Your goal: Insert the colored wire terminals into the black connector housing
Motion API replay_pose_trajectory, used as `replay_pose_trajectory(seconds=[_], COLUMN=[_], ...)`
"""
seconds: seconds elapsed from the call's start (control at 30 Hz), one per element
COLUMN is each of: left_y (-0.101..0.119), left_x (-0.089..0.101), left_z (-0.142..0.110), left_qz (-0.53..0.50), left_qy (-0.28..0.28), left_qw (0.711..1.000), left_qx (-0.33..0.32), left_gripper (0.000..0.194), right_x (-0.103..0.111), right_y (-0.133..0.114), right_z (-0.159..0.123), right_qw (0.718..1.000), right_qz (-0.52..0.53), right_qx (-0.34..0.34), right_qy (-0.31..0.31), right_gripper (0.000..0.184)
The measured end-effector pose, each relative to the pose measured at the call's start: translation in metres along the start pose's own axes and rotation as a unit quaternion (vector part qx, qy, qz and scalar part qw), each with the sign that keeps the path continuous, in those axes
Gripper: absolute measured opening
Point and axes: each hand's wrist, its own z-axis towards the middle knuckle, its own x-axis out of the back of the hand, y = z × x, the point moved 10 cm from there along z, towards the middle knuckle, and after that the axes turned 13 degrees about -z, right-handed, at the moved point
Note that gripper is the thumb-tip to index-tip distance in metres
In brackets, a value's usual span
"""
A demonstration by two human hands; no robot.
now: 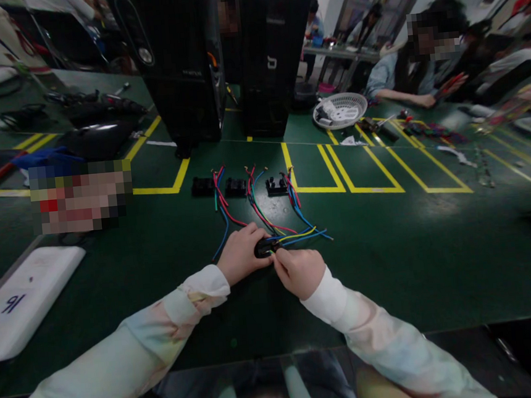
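Note:
My left hand (242, 253) is closed round a small black plastic part (265, 247) just above the green table. Fingers pinched, my right hand (299, 270) works at the right end of that part, where a wire seems to enter; the wire tip is too small to make out. Yellow and blue wires (303, 236) stretch off to the right beyond my fingers. Behind my hands stand three black connector blocks in a row: the left block (202, 186), the middle block (236, 187) and the right block (276, 186). Red, blue and green wires (254, 203) lie by them.
Two black computer towers (260, 57) stand at the back. A white device (26, 300) lies at the left, near a blue cloth (48, 162). At the back right are a white basket (340, 110) and tools (380, 128). A person (414, 65) sits across the table.

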Motion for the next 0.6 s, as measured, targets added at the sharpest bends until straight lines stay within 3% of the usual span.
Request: replay_pose_trajectory(seconds=[0.3,0.6], left_y=[0.004,0.003], left_x=[0.0,0.003], left_z=[0.0,-0.001], left_qz=[0.005,-0.011], left_qy=[0.002,0.015], left_qw=[1.0,1.0], left_qx=[-0.011,-0.015], left_gripper=[0.029,0.03], right_x=[0.0,-0.008], right_y=[0.009,0.009], right_z=[0.003,-0.003], right_qw=[0.999,0.997], right_qz=[0.026,-0.03], right_qx=[-0.023,-0.065], right_qy=[0.021,-0.022], right_gripper=[0.031,0.029])
